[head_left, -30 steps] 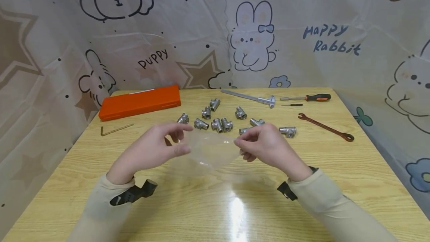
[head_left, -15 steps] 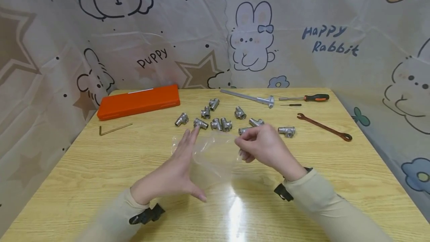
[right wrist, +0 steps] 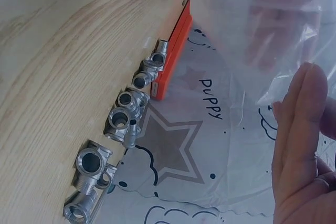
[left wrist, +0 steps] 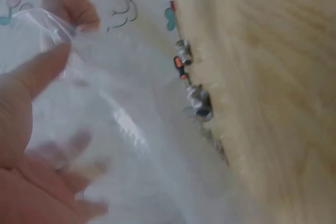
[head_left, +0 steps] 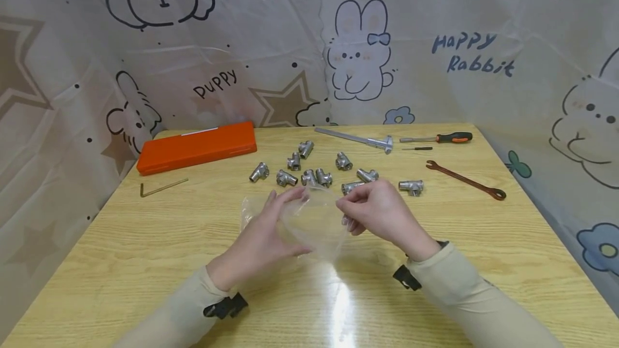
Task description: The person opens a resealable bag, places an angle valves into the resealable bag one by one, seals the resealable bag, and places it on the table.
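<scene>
A clear plastic bag (head_left: 319, 224) hangs between my two hands above the wooden table (head_left: 145, 262). My left hand (head_left: 271, 230) is spread against the bag with straight fingers. In the left wrist view its fingers (left wrist: 63, 150) show blurred behind the plastic (left wrist: 131, 129) and the thumb lies in front. My right hand (head_left: 345, 205) pinches the bag's right edge. In the right wrist view the bag (right wrist: 262, 14) lies over my right fingers (right wrist: 299, 129). Several metal tee fittings (head_left: 314, 176) lie just beyond the hands, and the right wrist view shows these fittings (right wrist: 123, 119) in a row.
An orange case (head_left: 195, 146) and a hex key (head_left: 162, 187) lie at the back left. A caliper (head_left: 358, 139), a screwdriver (head_left: 437, 137), a thin bit (head_left: 418, 148) and a wrench (head_left: 466, 180) lie at the back right. A printed curtain surrounds the table.
My left hand let go of the bag's left edge, swung in from below and now lies spread against the bag. The right hand kept its pinch and hardly moved.
</scene>
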The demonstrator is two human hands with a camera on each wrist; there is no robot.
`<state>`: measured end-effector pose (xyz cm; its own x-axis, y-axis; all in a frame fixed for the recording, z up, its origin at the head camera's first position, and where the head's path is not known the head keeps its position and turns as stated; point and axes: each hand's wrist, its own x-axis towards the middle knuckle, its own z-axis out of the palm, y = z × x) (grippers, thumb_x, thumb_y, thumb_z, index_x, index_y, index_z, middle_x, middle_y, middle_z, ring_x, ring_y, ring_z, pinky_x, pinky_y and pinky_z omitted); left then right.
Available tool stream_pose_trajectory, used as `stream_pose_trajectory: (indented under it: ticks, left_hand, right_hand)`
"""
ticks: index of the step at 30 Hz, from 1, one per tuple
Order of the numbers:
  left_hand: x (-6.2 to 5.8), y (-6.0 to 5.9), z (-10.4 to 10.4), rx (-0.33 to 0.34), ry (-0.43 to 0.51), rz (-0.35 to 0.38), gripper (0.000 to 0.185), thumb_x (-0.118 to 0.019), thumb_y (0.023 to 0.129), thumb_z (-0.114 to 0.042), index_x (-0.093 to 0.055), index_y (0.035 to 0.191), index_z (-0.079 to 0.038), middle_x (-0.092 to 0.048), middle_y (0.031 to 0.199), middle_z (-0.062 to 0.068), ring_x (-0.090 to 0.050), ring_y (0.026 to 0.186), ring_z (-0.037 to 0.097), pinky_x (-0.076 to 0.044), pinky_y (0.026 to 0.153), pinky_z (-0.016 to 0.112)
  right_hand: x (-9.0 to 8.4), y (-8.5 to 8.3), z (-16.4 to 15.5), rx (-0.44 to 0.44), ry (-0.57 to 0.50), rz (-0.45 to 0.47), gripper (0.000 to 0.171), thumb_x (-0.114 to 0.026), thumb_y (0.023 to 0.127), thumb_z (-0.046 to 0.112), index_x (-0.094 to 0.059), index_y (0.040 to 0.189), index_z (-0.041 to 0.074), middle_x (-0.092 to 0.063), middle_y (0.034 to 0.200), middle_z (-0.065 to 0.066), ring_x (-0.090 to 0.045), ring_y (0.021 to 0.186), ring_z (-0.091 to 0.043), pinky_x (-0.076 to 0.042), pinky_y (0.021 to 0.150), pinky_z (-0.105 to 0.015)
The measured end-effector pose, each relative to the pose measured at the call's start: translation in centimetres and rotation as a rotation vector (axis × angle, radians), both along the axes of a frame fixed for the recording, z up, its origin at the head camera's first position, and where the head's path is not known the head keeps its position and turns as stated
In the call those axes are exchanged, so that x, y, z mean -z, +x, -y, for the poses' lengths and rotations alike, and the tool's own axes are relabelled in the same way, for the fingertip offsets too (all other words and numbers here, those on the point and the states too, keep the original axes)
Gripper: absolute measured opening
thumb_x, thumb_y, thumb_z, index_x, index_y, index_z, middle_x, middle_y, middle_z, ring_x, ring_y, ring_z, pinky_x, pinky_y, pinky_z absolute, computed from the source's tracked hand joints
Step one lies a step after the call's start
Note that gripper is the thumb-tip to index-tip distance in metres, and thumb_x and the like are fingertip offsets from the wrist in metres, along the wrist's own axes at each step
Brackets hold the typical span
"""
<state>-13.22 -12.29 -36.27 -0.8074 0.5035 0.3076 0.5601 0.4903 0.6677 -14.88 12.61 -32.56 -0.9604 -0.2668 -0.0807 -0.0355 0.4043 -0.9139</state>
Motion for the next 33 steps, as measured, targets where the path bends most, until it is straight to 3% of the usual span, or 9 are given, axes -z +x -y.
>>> stream_pose_trajectory:
  ticks: [3,6,10,13,17,20,24,28,33]
  left_hand:
    - [-0.6,-0.1,0.6,0.026,0.039,0.024,0.099,-0.087,0.073,-0.003,-0.033,0.155,-0.019,-0.059,0.138,-0.001,-0.066,0.066,0.003,-0.053,0.092,0.034]
    - [-0.8,-0.4,1.0,0.053,0.058,0.015,0.096,-0.084,0.075,0.003,-0.034,0.155,-0.015,-0.065,0.129,0.002,-0.049,0.041,0.001,-0.055,0.055,0.026]
    - [-0.3,-0.8,1.0,0.077,0.075,0.016,0.102,-0.084,0.074,0.001,-0.028,0.157,-0.015,-0.067,0.125,0.003,-0.068,0.083,0.011,-0.058,0.077,0.031]
    - [0.8,-0.6,0.6,0.061,0.098,0.126,0.121,-0.09,0.069,-0.008,-0.013,0.16,-0.026,-0.056,0.134,0.004,-0.054,0.123,0.026,-0.049,0.098,0.044]
    - [2.2,0.0,-0.5,-0.039,0.093,0.246,0.143,-0.098,0.056,-0.036,0.005,0.156,-0.044,-0.036,0.149,0.004,-0.037,0.136,0.028,-0.037,0.106,0.057]
    - [2.7,0.3,-1.4,-0.086,0.063,0.19,0.145,-0.097,0.053,-0.043,0.003,0.158,-0.038,-0.037,0.152,0.003,-0.032,0.141,0.027,-0.017,0.115,0.059]
    - [2.6,0.0,-2.0,-0.048,0.01,0.05,0.12,-0.094,0.062,-0.034,-0.023,0.157,-0.016,-0.052,0.144,0.006,-0.043,0.136,0.023,-0.004,0.12,0.048]
    - [2.2,-0.2,-1.8,-0.007,-0.018,0.063,0.088,-0.087,0.075,-0.028,-0.042,0.149,-0.014,-0.054,0.142,0.001,-0.047,0.132,0.016,-0.02,0.118,0.041]
    - [1.5,-0.6,-0.9,0.009,-0.032,0.144,0.074,-0.083,0.081,-0.024,-0.047,0.146,-0.024,-0.054,0.141,-0.011,-0.052,0.126,0.013,-0.041,0.107,0.039]
  right_hand:
    - [0.0,0.1,-0.1,0.004,-0.011,0.008,0.013,-0.069,0.093,0.012,-0.075,0.09,0.001,-0.07,0.071,-0.012,-0.069,0.063,-0.027,-0.06,0.059,-0.037]
    - [-0.1,0.2,-0.1,0.006,-0.028,0.014,0.012,-0.07,0.093,0.012,-0.075,0.09,0.001,-0.07,0.072,-0.012,-0.07,0.066,-0.031,-0.06,0.06,-0.039]
    - [-0.1,0.4,0.1,0.01,-0.039,0.024,0.011,-0.07,0.092,0.012,-0.075,0.09,0.002,-0.069,0.073,-0.014,-0.07,0.067,-0.034,-0.06,0.061,-0.041]
    - [-0.1,0.5,0.3,0.014,-0.037,0.03,0.011,-0.071,0.092,0.012,-0.075,0.089,0.003,-0.069,0.073,-0.014,-0.069,0.065,-0.03,-0.06,0.06,-0.039]
    - [0.0,0.6,0.7,0.021,-0.03,0.02,0.009,-0.071,0.091,0.01,-0.075,0.088,0.002,-0.069,0.07,-0.012,-0.068,0.06,-0.025,-0.06,0.058,-0.037]
    - [0.1,0.7,0.9,0.021,-0.028,0.008,0.009,-0.071,0.091,0.008,-0.075,0.089,0.001,-0.069,0.069,-0.01,-0.068,0.059,-0.024,-0.059,0.057,-0.036]
    - [0.3,0.7,1.0,0.02,-0.024,0.0,0.008,-0.071,0.091,0.008,-0.075,0.09,0.001,-0.068,0.069,-0.01,-0.068,0.058,-0.024,-0.059,0.056,-0.036]
    - [0.4,0.7,0.7,0.024,-0.021,0.008,0.009,-0.07,0.091,0.009,-0.074,0.091,0.002,-0.068,0.07,-0.01,-0.068,0.059,-0.024,-0.059,0.056,-0.036]
    - [0.5,0.7,0.2,0.016,-0.022,0.041,0.011,-0.069,0.092,0.011,-0.074,0.092,0.001,-0.068,0.071,-0.012,-0.068,0.06,-0.026,-0.059,0.057,-0.038]
